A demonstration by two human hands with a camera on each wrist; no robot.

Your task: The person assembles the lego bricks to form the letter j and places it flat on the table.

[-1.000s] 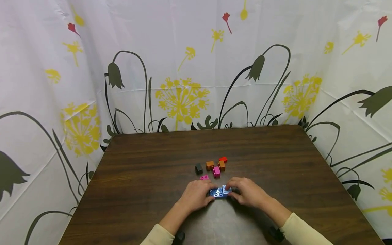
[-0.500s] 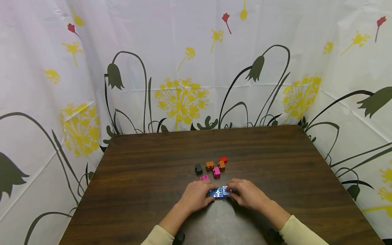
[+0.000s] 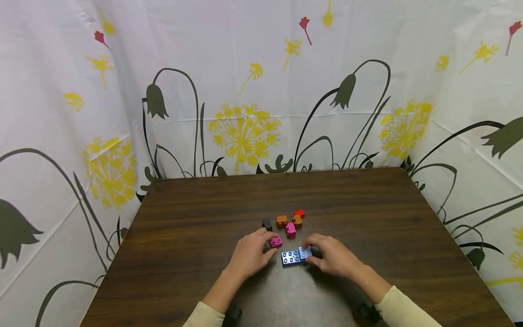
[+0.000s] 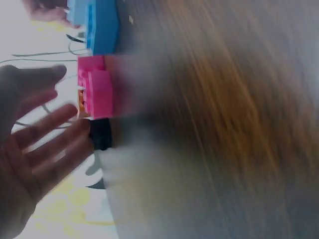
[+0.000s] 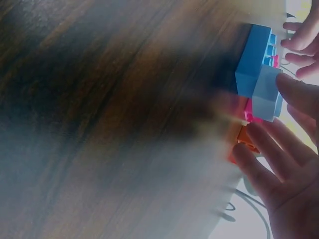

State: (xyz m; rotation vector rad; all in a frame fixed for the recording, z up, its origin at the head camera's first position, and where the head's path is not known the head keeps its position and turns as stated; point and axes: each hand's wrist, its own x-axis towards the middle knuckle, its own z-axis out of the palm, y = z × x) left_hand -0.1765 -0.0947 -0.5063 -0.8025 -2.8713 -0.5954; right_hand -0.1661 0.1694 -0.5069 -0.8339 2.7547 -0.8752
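Note:
My right hand pinches a light blue brick between thumb and fingers. That brick sits on the right end of a longer blue brick, whose studs show to the left. Over to the left, my left hand reaches round a pink brick, fingers behind it and thumb in front. In the left wrist view the thumb and fingers are spread apart, with the pink brick beyond them. Its fingertips overlap a black brick in that view.
Behind the hands lie a second pink brick, two orange bricks and a red brick. They rest on a dark wooden table. A flower-printed curtain hangs behind the table's far edge.
My left hand has let go of the blue brick's left end and moved left and away from me to the near pink brick. My right hand stays at the light blue brick.

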